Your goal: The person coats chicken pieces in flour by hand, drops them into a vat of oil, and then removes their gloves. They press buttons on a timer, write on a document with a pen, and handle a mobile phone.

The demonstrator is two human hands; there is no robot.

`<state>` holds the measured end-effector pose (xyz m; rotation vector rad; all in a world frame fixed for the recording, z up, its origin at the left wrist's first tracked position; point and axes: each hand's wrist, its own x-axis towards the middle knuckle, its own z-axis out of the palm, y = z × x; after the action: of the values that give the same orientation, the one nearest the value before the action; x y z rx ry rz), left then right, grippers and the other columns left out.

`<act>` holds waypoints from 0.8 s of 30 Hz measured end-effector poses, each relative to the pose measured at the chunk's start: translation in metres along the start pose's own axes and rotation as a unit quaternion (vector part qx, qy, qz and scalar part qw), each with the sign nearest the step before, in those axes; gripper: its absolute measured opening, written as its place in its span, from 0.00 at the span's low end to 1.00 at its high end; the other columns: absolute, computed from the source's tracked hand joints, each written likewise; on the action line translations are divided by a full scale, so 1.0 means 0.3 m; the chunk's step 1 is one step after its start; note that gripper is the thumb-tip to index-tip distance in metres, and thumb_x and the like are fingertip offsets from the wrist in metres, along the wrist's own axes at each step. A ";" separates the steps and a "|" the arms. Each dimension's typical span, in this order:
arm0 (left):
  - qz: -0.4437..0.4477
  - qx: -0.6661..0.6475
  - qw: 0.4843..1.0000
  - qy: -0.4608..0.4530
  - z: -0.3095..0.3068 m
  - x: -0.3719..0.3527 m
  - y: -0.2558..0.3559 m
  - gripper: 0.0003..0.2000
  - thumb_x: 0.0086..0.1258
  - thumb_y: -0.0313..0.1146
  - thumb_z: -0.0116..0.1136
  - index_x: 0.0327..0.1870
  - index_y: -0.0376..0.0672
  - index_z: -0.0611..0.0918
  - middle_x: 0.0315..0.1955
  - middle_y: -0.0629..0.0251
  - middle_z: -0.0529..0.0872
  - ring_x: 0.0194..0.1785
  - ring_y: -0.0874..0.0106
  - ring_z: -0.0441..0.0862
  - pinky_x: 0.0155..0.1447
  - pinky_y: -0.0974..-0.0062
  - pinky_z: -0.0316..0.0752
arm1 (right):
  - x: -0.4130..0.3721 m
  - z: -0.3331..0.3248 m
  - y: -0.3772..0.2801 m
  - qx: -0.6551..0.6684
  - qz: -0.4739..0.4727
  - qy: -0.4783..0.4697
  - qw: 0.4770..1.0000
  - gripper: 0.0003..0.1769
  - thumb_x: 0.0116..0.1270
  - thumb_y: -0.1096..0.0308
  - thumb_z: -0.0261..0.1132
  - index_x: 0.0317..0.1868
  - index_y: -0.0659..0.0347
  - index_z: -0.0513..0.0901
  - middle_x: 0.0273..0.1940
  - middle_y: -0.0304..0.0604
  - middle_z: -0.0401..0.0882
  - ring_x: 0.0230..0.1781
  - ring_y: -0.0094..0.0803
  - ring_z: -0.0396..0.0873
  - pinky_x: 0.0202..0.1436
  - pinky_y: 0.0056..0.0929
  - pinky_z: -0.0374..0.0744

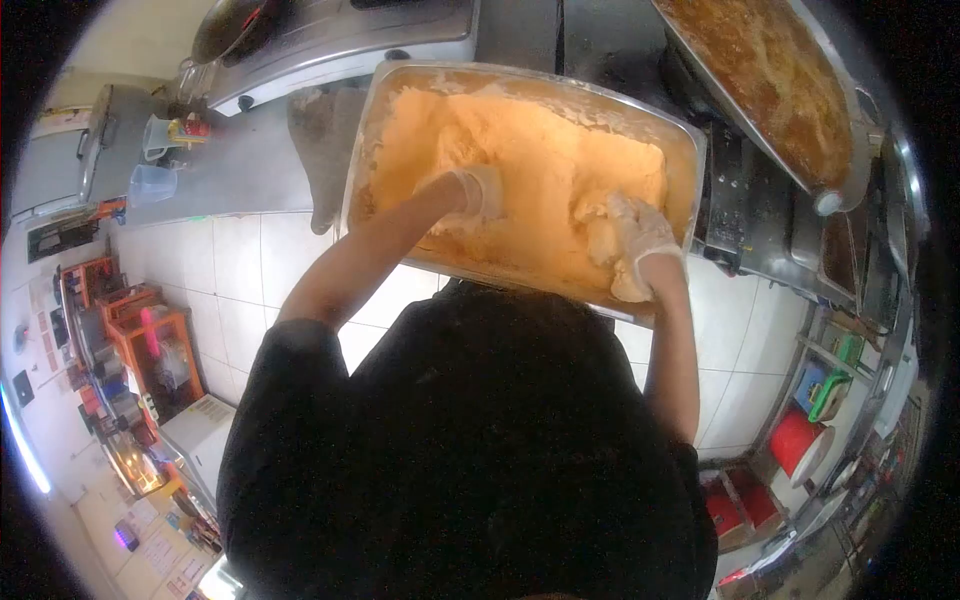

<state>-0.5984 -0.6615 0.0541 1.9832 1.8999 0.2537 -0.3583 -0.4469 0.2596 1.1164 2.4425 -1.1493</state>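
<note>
A large metal tub [352, 190] holds a deep layer of orange-tinted flour [540, 150]. My left hand [475, 197], in a clear glove, is sunk into the flour on the left side, its fingers hidden. At the right end, my gloved right hand [643, 232] curls around a flour-coated piece [603, 243] whose kind I cannot make out. Another coated lump [630, 284] lies below that hand, close to the tub's near wall. Flour clings to both gloves.
A fryer vat [770, 80] of bubbling brown oil stands at the upper right, near the tub. Beyond the tub is a stove [350, 45] with a dark pan [232, 28]. A clear plastic container [153, 183] sits on the left counter. White tiles [240, 255] cover the floor.
</note>
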 end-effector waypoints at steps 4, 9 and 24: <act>0.007 0.077 0.972 -0.220 -0.106 0.020 0.086 0.16 0.67 0.50 0.62 0.39 0.48 0.93 0.39 0.54 0.93 0.42 0.52 0.90 0.50 0.55 0.83 | -0.010 -0.008 -0.006 0.041 0.002 -0.027 0.999 0.39 0.79 0.39 0.55 0.70 0.69 0.78 0.67 0.66 0.78 0.72 0.56 0.73 0.75 0.43 0.68; -0.056 -0.008 0.966 -0.253 -0.162 0.048 0.206 0.19 0.71 0.51 0.59 0.46 0.46 0.92 0.42 0.54 0.93 0.44 0.51 0.89 0.50 0.53 0.82 | -0.022 -0.019 -0.028 0.037 0.010 -0.035 0.999 0.37 0.80 0.40 0.55 0.70 0.66 0.79 0.67 0.65 0.78 0.71 0.57 0.74 0.75 0.44 0.69; 0.010 -0.552 0.833 -0.025 0.122 -0.156 -0.198 0.24 0.71 0.52 0.61 0.60 0.44 0.87 0.57 0.52 0.89 0.55 0.53 0.87 0.59 0.57 0.80 | -0.032 -0.035 -0.027 0.078 0.022 -0.050 0.995 0.33 0.81 0.43 0.54 0.63 0.66 0.83 0.59 0.62 0.85 0.64 0.55 0.80 0.69 0.42 0.74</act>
<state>-0.6421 -0.7124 0.0036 1.1573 1.1806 1.0176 -0.3564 -0.4478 0.2759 1.1207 2.2739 -1.3673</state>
